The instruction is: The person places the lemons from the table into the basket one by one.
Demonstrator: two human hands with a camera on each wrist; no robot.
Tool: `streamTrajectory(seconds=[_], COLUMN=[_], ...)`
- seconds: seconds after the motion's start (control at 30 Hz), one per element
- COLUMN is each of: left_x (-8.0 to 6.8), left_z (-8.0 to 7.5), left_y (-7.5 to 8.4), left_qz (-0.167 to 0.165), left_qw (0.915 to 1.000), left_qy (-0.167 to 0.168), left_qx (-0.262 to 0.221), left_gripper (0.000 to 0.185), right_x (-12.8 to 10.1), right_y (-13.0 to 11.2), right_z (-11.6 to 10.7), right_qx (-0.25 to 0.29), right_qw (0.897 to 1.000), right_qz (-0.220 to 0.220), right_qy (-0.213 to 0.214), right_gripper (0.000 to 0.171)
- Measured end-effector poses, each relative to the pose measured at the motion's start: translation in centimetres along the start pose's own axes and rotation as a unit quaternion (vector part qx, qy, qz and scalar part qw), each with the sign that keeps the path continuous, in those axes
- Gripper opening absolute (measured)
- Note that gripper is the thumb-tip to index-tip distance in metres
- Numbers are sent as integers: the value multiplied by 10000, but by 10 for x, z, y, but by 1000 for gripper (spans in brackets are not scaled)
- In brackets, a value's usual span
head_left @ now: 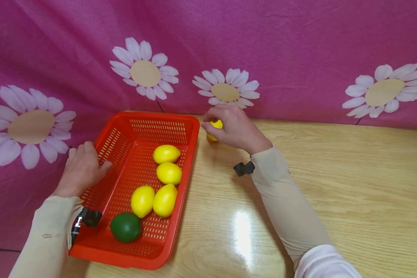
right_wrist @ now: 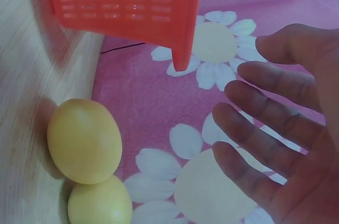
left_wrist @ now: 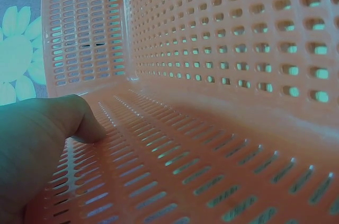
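A red perforated plastic basket (head_left: 191, 170) holds several yellow lemons (head_left: 169, 173) and one dark green lemon-shaped fruit (head_left: 126, 227). My left hand (head_left: 81, 168) grips the basket's left rim, the thumb pressing on the inside wall in the left wrist view. Past the basket's far right corner, my right hand (head_left: 234, 127) hovers over a lemon (head_left: 213, 135) it partly hides. In the right wrist view two lemons, one in front (right_wrist: 85, 142) and one behind it (right_wrist: 100, 203), sit on the table, apart from my loosely spread fingers (right_wrist: 275, 113).
The light wood table (head_left: 316, 185) stretches to the right of the basket. A pink cloth (head_left: 292, 46) with white daisies hangs behind and on the left, close to the basket. Each wrist carries a small black camera (head_left: 244, 168).
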State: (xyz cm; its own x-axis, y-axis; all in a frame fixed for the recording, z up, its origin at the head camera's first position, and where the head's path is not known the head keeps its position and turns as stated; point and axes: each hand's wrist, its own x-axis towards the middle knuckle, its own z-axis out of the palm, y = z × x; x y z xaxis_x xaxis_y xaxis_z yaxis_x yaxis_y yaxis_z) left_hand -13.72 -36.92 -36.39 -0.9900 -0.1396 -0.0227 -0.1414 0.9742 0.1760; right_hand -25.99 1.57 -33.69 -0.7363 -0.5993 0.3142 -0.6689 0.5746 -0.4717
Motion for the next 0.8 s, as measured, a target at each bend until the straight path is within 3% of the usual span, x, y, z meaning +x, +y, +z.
streamTrajectory(seconds=[0.4,0.8], left_x=[1,2], left_z=[1,0], left_y=[0,-1], left_qz=[164,125], left_qw=[9998,9999], left_qy=[90,53], left_qx=[98,83], left_gripper=[54,55], right_x=[1,2], right_y=[10,18], right_z=[4,10], right_qx=[-4,-18], right_qw=[9997,9972], right_qz=[188,582], right_qy=[-140,-476], right_gripper=[28,36])
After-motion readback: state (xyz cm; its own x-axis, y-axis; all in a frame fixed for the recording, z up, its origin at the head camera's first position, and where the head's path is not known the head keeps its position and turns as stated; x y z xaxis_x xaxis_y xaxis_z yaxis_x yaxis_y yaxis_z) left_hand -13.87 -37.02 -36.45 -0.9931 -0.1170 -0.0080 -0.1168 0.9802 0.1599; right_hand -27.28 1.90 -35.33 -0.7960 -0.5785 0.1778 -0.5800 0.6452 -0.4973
